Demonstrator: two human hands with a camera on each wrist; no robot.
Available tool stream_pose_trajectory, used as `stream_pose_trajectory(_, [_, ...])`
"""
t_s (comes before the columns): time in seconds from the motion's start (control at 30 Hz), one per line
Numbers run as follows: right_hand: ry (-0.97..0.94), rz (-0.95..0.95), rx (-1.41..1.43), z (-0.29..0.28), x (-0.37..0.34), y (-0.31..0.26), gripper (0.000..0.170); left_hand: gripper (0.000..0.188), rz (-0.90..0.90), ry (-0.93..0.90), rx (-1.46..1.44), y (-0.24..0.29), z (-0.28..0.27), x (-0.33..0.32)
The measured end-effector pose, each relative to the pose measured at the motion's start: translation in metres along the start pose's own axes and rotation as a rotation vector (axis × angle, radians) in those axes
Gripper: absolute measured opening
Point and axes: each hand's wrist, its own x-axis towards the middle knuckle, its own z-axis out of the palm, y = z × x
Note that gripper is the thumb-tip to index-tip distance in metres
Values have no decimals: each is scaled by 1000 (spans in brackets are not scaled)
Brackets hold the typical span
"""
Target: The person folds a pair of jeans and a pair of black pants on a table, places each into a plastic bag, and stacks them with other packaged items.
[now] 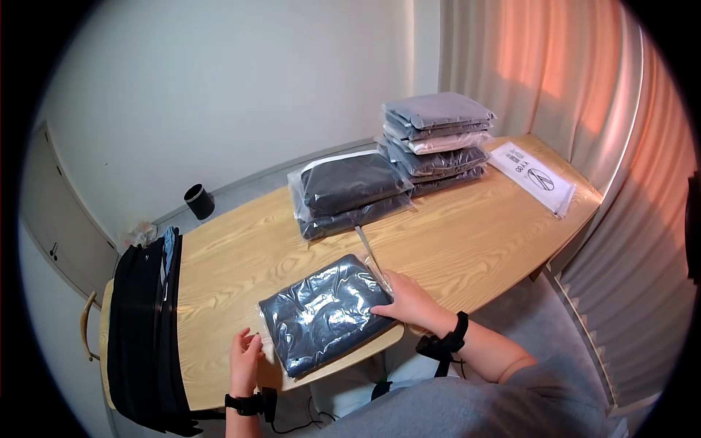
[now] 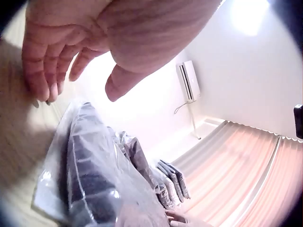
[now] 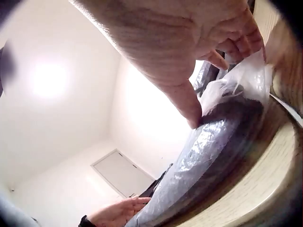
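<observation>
On the table's (image 1: 226,270) near edge we see the packet (image 1: 321,314), dark folded cloth in clear film. At the packet's right end, the right hand (image 1: 412,299) spreads thumb and fingers wide, thumb touching the top; we cannot tell whether the bent fingers pinch the film. Just left of the packet, the left hand (image 1: 246,358) holds nothing, fingers loosely bent, thumb apart.

We judge the low stack (image 1: 350,190) beyond the packet and the tall stack (image 1: 438,139) beyond and to its right as bagged already; the packet's right end looks loose, and clothes (image 1: 139,328) well left of it lie unbagged. Far right of the packet, a white bag (image 1: 537,179) bears a round emblem and dark characters we cannot read surely.
</observation>
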Motion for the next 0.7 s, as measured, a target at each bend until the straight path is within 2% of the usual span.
stream_pose_trajectory(0.03, [-6, 3, 4, -3, -1, -4, 79, 48, -7, 2, 3, -1, 2, -2])
stream_pose_trajectory(0.1, [-135, 251, 76, -13, -2, -17, 72, 46, -87, -32, 12, 3, 10, -7])
stream_pose_trajectory(0.13, [-78, 194, 187, -5, 0, -8, 64, 46, -80, -73, 14, 2, 13, -6])
stream_pose_trajectory(0.17, [-131, 243, 366, -1, 3, 1, 58, 52, -48, -150, 4, -2, 13, -2])
stream_pose_trajectory(0.2, [-133, 235, 373, 3, 7, 8, 50, 43, -10, -157, -3, 2, 19, -5])
stream_pose_trajectory(0.23, [-158, 245, 503, 9, 11, 17, 42, 33, -15, -245, 82, 8, 20, -2])
stream_pose_trajectory(0.27, [-150, 243, 528, 19, 15, 34, 39, 26, -74, -285, 95, 15, 24, -4])
stream_pose_trajectory(0.3, [-175, 277, 653, 14, 12, 26, 41, 25, -87, -306, -97, 18, 33, -9])
stream_pose_trajectory(0.33, [-189, 286, 659, -8, 6, -4, 40, 26, -73, -328, -161, 15, 34, -7])
stream_pose_trajectory(0.37, [-156, 305, 469, -13, 11, -2, 39, 31, -61, -331, -228, 16, 38, -8])
stream_pose_trajectory(0.4, [-126, 313, 596, -11, 13, 4, 33, 34, -54, -347, -354, 27, 48, -17])
stream_pose_trajectory(0.43, [-88, 324, 721, -8, 14, 10, 26, 34, -67, -333, -357, 27, 52, -19])
stream_pose_trajectory(0.47, [-100, 329, 721, -6, 14, 16, 26, 33, -63, -360, -419, 27, 56, -19])
stream_pose_trajectory(0.53, [35, 425, 1200, -3, 16, 27, 28, 28, -47, -354, -465, 25, 64, -21])
stream_pose_trajectory(0.57, [35, 426, 1199, -2, 15, 32, 28, 28, -48, -354, -466, 26, 67, -22])
stream_pose_trajectory(0.63, [246, 475, 1777, 2, 9, 37, 34, 26, -127, -291, -619, 31, 71, -24])
stream_pose_trajectory(0.7, [220, 453, 1845, 6, -3, 19, 39, 24, -143, -244, -684, 29, 75, -22])
